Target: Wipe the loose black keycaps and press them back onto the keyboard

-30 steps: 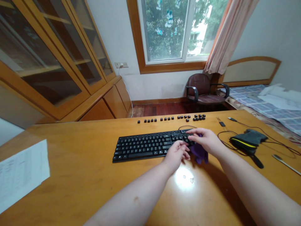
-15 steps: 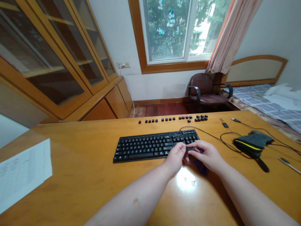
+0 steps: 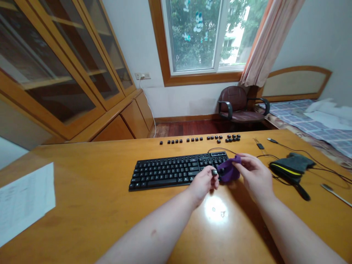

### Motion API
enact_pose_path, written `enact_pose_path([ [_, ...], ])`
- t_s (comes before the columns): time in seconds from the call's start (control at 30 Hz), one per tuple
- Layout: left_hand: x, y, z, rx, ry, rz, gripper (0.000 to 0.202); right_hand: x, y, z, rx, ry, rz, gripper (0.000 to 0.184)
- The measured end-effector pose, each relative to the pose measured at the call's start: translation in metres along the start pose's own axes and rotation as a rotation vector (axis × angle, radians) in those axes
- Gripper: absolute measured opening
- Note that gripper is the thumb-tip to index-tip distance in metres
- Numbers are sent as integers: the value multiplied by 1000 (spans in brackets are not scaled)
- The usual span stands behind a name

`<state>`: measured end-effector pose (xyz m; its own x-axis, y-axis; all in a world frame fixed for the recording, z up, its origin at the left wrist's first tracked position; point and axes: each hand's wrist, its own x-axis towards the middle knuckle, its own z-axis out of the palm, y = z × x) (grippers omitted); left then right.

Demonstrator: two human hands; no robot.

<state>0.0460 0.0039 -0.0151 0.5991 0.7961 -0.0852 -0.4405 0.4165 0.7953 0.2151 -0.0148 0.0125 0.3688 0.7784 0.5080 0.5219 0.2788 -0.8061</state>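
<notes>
Between the thumb and fingers of my left hand (image 3: 204,183) is a small black keycap (image 3: 214,171), held just above the front right part of the keyboard. My right hand (image 3: 254,178) pinches a purple cloth (image 3: 230,170), which hangs down beside the keycap. Under both lies the black keyboard (image 3: 167,172), flat on the desk; its right end is partly hidden by the cloth and my hands. Behind it, loose black keycaps (image 3: 194,139) stand in a row of small groups along the desk's far edge.
To the right lie a grey and black cloth (image 3: 291,167) with a yellow stripe, a black-handled tool (image 3: 302,191), a toothbrush (image 3: 335,193), a small black piece with thin wires (image 3: 260,146) and a USB plug (image 3: 272,140) on its cable. Paper sheets (image 3: 27,201) lie at the left.
My right hand has moved away from the keycap, up and to the right, lifting and spreading the purple cloth. My left hand keeps hold of the keycap. The view has shifted slightly.
</notes>
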Motion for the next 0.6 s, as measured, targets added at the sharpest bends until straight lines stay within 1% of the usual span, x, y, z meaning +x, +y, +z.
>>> enact_pose_path([
  [0.07,0,-2,0,39,-16,-25,26,-7,-9,3,-36,-11,-54,9],
  [0.1,0,-2,0,58,-18,-37,28,-10,-13,4,-53,-57,-86,8],
  [0.17,0,-3,0,79,8,-43,31,-15,-20,7,-43,-213,-161,9],
  [0.23,1,-3,1,71,67,-45,35,-18,-22,10,11,-402,-230,16],
  [0.3,2,-3,2,55,114,-60,39,-19,-21,12,65,-524,-238,23],
  [0.37,3,-3,2,58,115,-82,40,-18,-17,15,93,-538,-170,22],
  [0.43,4,-5,2,78,111,-85,35,-18,-14,18,105,-510,-70,20],
  [0.5,4,-8,2,91,123,-79,30,-19,-12,21,130,-484,29,22],
  [0.6,4,-11,-1,110,121,-80,28,-19,-11,23,208,-483,142,17],
])
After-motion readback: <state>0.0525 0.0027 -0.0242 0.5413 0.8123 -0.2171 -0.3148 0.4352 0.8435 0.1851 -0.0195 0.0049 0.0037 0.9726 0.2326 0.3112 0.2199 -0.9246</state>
